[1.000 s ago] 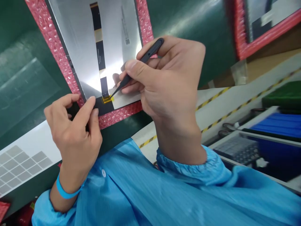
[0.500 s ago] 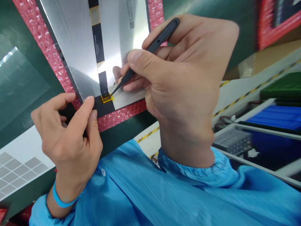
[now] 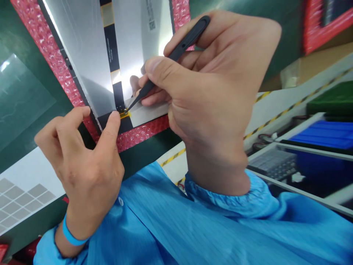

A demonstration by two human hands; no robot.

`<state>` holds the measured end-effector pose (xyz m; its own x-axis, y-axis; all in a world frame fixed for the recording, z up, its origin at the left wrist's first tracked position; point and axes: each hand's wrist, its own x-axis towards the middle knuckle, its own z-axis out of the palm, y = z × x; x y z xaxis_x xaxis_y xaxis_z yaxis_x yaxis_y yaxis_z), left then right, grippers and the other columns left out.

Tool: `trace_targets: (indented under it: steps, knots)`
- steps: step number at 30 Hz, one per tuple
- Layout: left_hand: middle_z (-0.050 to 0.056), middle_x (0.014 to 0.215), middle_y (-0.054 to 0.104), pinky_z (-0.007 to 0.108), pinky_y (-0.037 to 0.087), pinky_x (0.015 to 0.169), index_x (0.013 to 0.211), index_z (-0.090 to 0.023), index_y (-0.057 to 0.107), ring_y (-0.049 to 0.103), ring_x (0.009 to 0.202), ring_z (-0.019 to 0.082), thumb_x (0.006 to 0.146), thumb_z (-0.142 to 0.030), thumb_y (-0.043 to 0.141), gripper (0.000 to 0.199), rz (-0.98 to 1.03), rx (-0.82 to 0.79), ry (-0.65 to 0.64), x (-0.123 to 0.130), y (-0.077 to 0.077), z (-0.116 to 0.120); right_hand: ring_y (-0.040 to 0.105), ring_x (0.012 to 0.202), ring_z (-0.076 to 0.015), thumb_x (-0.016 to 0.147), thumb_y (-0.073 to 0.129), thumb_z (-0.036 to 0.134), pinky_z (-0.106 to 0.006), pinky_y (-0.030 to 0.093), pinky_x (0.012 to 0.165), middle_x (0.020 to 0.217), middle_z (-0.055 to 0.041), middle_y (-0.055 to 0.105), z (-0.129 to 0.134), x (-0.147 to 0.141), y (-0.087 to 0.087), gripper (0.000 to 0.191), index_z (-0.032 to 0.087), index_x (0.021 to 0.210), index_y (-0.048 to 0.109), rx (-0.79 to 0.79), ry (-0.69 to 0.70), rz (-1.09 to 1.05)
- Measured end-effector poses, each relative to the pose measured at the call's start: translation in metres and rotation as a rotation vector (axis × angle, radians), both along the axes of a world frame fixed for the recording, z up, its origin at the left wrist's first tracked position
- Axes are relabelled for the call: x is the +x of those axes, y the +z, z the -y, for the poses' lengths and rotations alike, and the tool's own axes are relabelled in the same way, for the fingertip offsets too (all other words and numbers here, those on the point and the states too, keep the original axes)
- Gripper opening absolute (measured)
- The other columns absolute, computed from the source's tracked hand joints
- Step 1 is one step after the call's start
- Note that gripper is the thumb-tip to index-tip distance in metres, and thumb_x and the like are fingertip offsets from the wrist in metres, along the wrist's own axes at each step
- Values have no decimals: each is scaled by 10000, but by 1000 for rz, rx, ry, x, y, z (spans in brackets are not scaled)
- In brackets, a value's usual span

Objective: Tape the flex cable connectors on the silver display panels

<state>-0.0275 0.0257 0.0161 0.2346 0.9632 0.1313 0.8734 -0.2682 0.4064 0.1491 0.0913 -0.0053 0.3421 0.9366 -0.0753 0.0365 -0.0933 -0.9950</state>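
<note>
Between the thumb and fingers of my right hand (image 3: 209, 88) is a pair of black tweezers (image 3: 179, 51). Their tip meets the yellow tape (image 3: 125, 115) at the lower end of a black flex cable (image 3: 111, 48). That cable runs down a silver panel (image 3: 79, 48), which looks like the back of a display. My left hand (image 3: 85, 154) has its fingers apart; the thumb tip presses at the left end of the yellow tape, and the index finger is over the panel's left edge. Whether the tweezers' tips grip the tape I cannot tell.
Pink bubble wrap (image 3: 138, 136) lies under the panel on a green mat (image 3: 154, 151). At the left are a clear plastic sheet (image 3: 24, 92) and a white sheet with grey squares (image 3: 27, 173). A blue bin (image 3: 325, 136) stands at the lower right.
My left thumb has moved right and up onto the end of the yellow tape. My left fingers have spread. The tweezers and panel have shifted slightly left in view.
</note>
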Motion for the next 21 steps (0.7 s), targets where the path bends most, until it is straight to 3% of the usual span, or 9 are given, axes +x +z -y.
trace_targets:
  steps: [3,8,13,17,21]
  knots:
    - [146,1469,617,808,444,1111,1364,-364,781,513,1377,437,1070,-229,617,363,-29,-1,16,3,2,1,765,650,-215,920,752,52,-353,646,468,680,51,672,2,-3,8,314,306,791,620,-26,-4,50]
    - [172,1462,629,789,457,1093,1381,-318,783,528,1387,451,1059,-256,630,361,-105,-14,23,8,6,2,774,687,-217,926,754,85,-359,665,522,714,40,689,5,-9,15,316,304,779,581,-61,-47,103]
    - [148,1451,651,805,454,1077,1372,-353,770,544,1392,449,1077,-279,602,347,-161,-21,36,11,8,3,753,681,-235,912,747,103,-389,643,523,743,20,707,6,-4,10,292,304,788,575,-23,-63,114]
    - [168,1466,644,819,332,1154,1392,-336,760,519,1433,478,1065,-270,613,365,-55,-81,47,14,6,6,764,715,-291,902,761,114,-442,628,544,728,1,709,7,6,3,272,313,806,602,-10,-93,26]
    - [183,1512,613,758,285,1189,1464,-297,704,507,1445,472,1022,-234,688,447,-33,-52,35,20,1,12,759,699,-246,916,749,109,-392,633,528,753,3,714,7,8,-1,235,282,857,600,23,-79,-34]
